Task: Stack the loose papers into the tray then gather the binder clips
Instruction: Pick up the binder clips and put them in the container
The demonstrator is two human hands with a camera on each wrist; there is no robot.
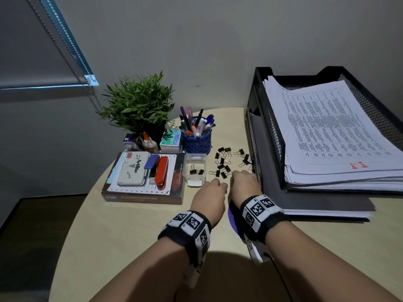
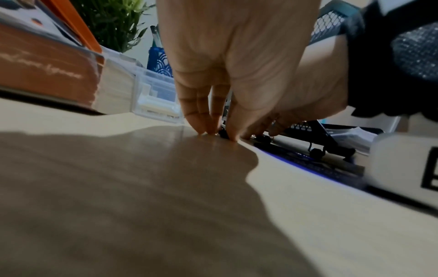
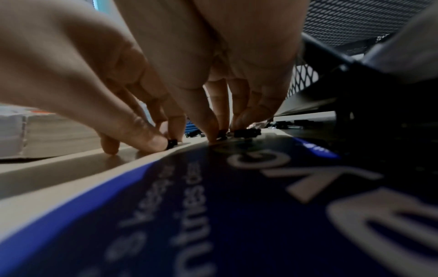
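The black mesh tray (image 1: 272,136) at the right holds a thick stack of printed papers (image 1: 327,131). Several black binder clips (image 1: 222,164) lie loose on the table between the tray and a clear plastic box (image 1: 188,162), which has two clips (image 1: 195,171) inside. Both hands are knuckles-up at the near edge of the clips. My left hand (image 2: 218,133), fingers pointing down, pinches a clip (image 2: 222,134) between thumb and fingertips. My right hand (image 3: 187,141) touches one clip (image 3: 172,143) with its thumb tip, and its fingers curl down on other clips (image 3: 246,133) beside the tray.
A book (image 1: 141,192) carrying an ink pad and staplers lies left of the box. A blue pen holder (image 1: 197,144), a glue bottle and a potted plant (image 1: 137,101) stand behind. A grey folder (image 1: 316,201) lies under the tray. A round blue printed mat (image 3: 213,206) is under my right wrist.
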